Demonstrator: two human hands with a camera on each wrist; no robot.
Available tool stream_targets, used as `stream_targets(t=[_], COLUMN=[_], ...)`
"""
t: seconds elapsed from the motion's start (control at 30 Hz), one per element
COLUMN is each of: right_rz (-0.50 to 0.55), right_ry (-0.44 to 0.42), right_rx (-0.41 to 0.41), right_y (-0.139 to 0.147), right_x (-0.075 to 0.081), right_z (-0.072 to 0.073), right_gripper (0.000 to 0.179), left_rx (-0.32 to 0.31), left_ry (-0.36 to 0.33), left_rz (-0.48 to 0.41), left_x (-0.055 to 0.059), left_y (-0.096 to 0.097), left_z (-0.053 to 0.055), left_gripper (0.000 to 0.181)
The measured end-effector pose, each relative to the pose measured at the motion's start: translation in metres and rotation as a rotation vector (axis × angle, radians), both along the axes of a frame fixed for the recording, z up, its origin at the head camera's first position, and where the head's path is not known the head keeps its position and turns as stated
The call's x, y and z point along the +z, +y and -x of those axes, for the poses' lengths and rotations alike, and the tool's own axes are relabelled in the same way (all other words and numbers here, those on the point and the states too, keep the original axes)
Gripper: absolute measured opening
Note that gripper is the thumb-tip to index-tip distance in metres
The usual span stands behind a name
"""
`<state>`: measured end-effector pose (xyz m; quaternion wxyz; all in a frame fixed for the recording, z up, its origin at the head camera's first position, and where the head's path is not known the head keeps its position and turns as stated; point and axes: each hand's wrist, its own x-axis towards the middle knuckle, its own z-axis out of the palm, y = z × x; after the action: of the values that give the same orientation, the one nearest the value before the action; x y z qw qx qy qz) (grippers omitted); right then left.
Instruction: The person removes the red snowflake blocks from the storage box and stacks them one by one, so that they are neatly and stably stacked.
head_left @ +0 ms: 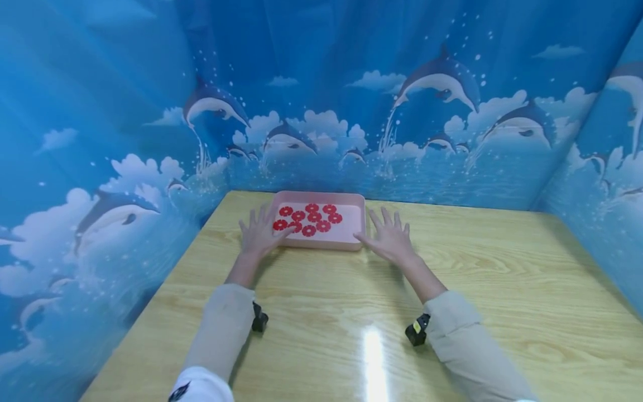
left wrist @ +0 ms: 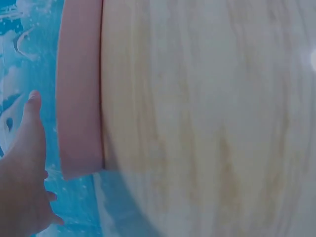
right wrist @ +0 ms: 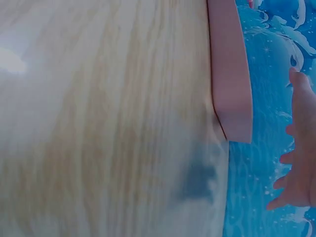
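A shallow pink tray [head_left: 321, 244] lies at the far side of the table, with several red round pieces [head_left: 308, 230] inside it. The pieces have notched, flower-like edges and a small centre mark. At the tray's left end is my left hand [head_left: 258, 235], fingers spread, thumb over the near left corner. My right hand [head_left: 393, 241] is spread the same way by the right end, its thumb near the corner. Neither hand grips anything. The left wrist view shows the tray's outer wall [left wrist: 81, 94] beside the hand; whether either hand touches the tray, I cannot tell.
The pale wood-grain table [head_left: 321, 301] carries a bright light reflection near its front. Behind and at the sides hangs a blue curtain [head_left: 321, 139] printed with dolphins and clouds. A small black wrist camera [head_left: 416, 330] sits on each forearm.
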<state>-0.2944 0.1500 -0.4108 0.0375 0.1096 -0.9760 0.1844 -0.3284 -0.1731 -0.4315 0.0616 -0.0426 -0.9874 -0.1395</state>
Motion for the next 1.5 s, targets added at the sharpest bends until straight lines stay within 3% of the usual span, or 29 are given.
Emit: stream_targets(t=[0.17,0.4,0.6,0.77,0.9,1.07,1.5], right_rz=[0.027,0.039,0.121,0.240,0.313,0.322,0.347], right_ry=[-0.027,-0.029,-0.046,-0.026,-0.010,-0.007,0.008], right_rx=[-0.006,-0.024,-0.015,-0.018,-0.024,-0.029,-0.016], right_y=[-0.013,-0.023,-0.026,-0.028,-0.029,-0.027,-0.017], right_x=[-0.011,-0.026,-0.042,-0.054,-0.058,-0.058,-0.058], right_z=[0.005,0.008,0.010,0.013,0.012,0.010,-0.007], right_gripper=[0.086,0.079,0.076,0.076,0.076,0.076,0.074], left_rx=[0.020,0.008,-0.033,-0.022,-0.002,0.005,0.002], left_ry=[-0.057,-0.092,-0.056,-0.029,-0.023,-0.016,0.016], left_rz=[-0.014,-0.109,-0.211,-0.303,-0.369,-0.398,-0.389], left_x=[-0.006,-0.014,-0.019,-0.024,-0.027,-0.028,-0.031], left_y=[-0.006,-0.010,-0.010,-0.009,-0.008,-0.005,0.004], left_z=[0.001,-0.001,-0.001,0.002,0.003,0.000,-0.014], left_gripper=[0.085,0.084,0.082,0.084,0.085,0.086,0.082])
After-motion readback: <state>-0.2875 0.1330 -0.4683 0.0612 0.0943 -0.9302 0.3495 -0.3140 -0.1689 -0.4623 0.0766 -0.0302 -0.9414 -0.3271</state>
